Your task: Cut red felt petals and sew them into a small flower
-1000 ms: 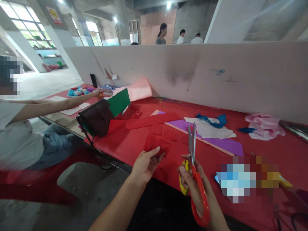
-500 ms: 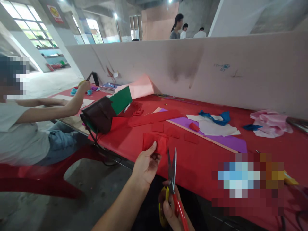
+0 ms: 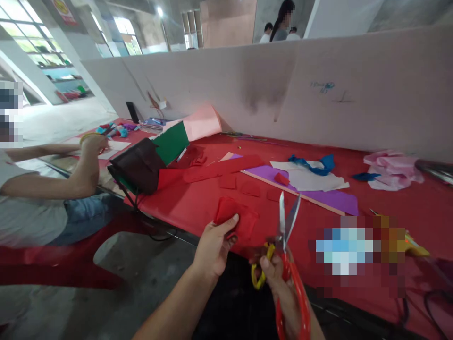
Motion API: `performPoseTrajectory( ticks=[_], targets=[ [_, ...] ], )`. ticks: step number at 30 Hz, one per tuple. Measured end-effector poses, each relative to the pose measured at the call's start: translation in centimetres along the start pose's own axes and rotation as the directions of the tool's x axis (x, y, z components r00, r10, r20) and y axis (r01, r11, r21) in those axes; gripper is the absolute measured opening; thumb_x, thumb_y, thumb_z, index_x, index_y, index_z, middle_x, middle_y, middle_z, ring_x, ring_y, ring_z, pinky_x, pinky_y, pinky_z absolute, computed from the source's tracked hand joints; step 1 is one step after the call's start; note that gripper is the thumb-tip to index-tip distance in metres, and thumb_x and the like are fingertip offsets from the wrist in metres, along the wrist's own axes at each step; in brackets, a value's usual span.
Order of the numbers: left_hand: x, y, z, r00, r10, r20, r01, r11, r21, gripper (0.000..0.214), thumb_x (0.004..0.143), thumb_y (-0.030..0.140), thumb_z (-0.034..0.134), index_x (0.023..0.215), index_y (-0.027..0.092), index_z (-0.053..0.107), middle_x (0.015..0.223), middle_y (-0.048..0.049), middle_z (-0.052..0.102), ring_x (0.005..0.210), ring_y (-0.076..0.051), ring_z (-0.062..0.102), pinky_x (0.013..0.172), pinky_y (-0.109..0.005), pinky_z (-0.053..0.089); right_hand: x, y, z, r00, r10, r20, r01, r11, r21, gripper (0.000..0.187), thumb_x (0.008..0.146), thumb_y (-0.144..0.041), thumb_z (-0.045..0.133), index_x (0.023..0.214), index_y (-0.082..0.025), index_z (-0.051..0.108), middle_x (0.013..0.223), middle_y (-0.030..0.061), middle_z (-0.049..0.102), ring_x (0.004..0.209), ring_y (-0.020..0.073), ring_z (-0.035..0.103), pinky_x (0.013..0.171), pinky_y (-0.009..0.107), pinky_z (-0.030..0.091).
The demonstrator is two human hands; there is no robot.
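Observation:
My left hand (image 3: 215,243) pinches a red piece of thin fabric or paper (image 3: 244,219) between thumb and fingers, above the table's near edge. In my right hand (image 3: 279,274) are scissors (image 3: 286,236) with one yellow and one red handle, their blades apart and pointing up and away from me. The blades stand to the right of the red piece, not touching it. Smaller red cut pieces (image 3: 250,189) lie flat just beyond, near a long red strip (image 3: 222,168).
On the red-covered table (image 3: 198,208) lie a purple sheet (image 3: 318,196), a white sheet (image 3: 311,177) with blue scraps, and crumpled pink material (image 3: 391,172). A dark brown bag (image 3: 136,165) stands at left. A co-worker (image 3: 31,203) sits left, holding scissors. A partition (image 3: 198,80) runs behind.
My right hand has moved right and up with the scissors, and their blades have spread wider. The red piece has turned in my left hand. The co-worker's raised hand has lowered.

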State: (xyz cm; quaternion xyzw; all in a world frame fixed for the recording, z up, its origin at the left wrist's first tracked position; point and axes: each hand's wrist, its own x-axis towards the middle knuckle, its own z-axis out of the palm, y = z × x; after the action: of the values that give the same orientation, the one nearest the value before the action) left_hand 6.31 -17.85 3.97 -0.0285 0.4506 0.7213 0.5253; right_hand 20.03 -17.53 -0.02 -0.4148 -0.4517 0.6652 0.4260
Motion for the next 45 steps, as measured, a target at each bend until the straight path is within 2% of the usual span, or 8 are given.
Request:
performPoseTrajectory(
  ticks=[3,6,12,17,24,33,39,45],
  targets=[
    [-1.1,-0.9,0.0,0.993,0.053,0.107,-0.065,0.992,0.111,0.021,0.063,0.019,0.079,0.08,0.011,0.07,0.075,-0.0053,0.07,0.066,-0.012,0.062,0.057,-0.02,0.046,1.4,-2.5,0.2,0.999,-0.012,0.041,0.011,1.0,0.023,0.058,0.07,-0.037,0.074,0.12,-0.027,0.047,0.098,0.0049,0.065,0.089,0.0232,0.064,0.074,0.036,0.054],
    [-1.5,-1.6,-0.1,0.988,0.01,0.152,-0.029,0.992,0.125,0.02,0.065,0.02,0.077,0.082,0.011,0.071,0.078,-0.0072,0.071,0.069,-0.015,0.063,0.064,-0.024,0.048,2.3,-3.5,0.6,0.999,-0.023,0.035,0.021,0.998,0.053,0.053,0.071,-0.034,0.074,0.117,-0.026,0.05,0.101,0.0045,0.066,0.089,0.0218,0.065,0.081,0.038,0.053],
    [-0.9,-1.4,-0.8,0.993,-0.095,0.074,0.089,0.993,0.079,0.026,0.071,0.03,0.072,0.091,0.013,0.071,0.085,-0.0067,0.07,0.068,-0.013,0.06,0.058,-0.022,0.045,3.0,-2.5,0.6,1.0,0.021,0.019,-0.023,0.991,0.128,0.064,0.069,-0.03,0.076,0.125,-0.027,0.044,0.09,0.0009,0.066,0.08,0.0196,0.067,0.074,0.034,0.056],
    [-0.8,-1.4,-0.8,0.993,-0.095,0.071,0.088,0.991,0.102,0.031,0.07,0.033,0.072,0.092,0.012,0.071,0.091,-0.0101,0.071,0.072,-0.015,0.063,0.058,-0.024,0.044,3.3,-2.2,0.3,1.0,0.01,-0.004,-0.01,0.994,0.106,0.059,0.068,-0.032,0.076,0.119,-0.027,0.047,0.087,-0.0001,0.063,0.079,0.019,0.066,0.074,0.036,0.056],
    [-0.9,-1.4,-0.6,0.991,-0.049,0.123,0.04,0.996,0.079,0.032,0.074,0.035,0.069,0.096,0.012,0.07,0.097,-0.011,0.072,0.087,-0.022,0.066,0.073,-0.029,0.05,3.0,-2.0,0.5,0.993,-0.078,-0.091,0.075,0.996,-0.041,0.05,0.068,-0.034,0.074,0.112,-0.027,0.051,0.083,-0.0019,0.06,0.072,0.0159,0.062,0.067,0.031,0.054],
    [-0.9,-0.9,-0.1,0.993,-0.046,0.11,0.045,0.999,0.007,0.035,0.079,0.034,0.065,0.105,0.012,0.067,0.098,-0.0109,0.073,0.091,-0.023,0.068,0.083,-0.032,0.051,1.6,-1.3,1.6,0.999,-0.011,-0.048,0.01,1.0,-0.023,0.052,0.068,-0.036,0.073,0.112,-0.026,0.048,0.086,0.0006,0.061,0.071,0.0175,0.063,0.062,0.03,0.053],
    [-1.0,-0.5,-0.1,0.982,-0.049,0.182,0.042,0.998,0.042,0.035,0.079,0.033,0.065,0.105,0.011,0.067,0.098,-0.0121,0.073,0.095,-0.024,0.067,0.087,-0.034,0.05,1.9,-2.5,1.1,0.999,-0.02,-0.051,0.018,0.999,-0.05,0.054,0.067,-0.039,0.075,0.113,-0.027,0.049,0.081,-0.0023,0.059,0.064,0.014,0.059,0.055,0.026,0.051],
    [-0.8,-0.8,-0.5,0.97,-0.125,0.21,0.127,0.992,0.005,0.041,0.078,0.04,0.064,0.109,0.013,0.066,0.104,-0.0131,0.071,0.098,-0.025,0.066,0.088,-0.035,0.05,2.3,-2.3,0.8,0.999,-0.03,-0.025,0.031,0.999,0.036,0.047,0.069,-0.034,0.074,0.109,-0.028,0.05,0.082,-0.0022,0.059,0.075,0.0146,0.061,0.063,0.025,0.052]
  ],
)
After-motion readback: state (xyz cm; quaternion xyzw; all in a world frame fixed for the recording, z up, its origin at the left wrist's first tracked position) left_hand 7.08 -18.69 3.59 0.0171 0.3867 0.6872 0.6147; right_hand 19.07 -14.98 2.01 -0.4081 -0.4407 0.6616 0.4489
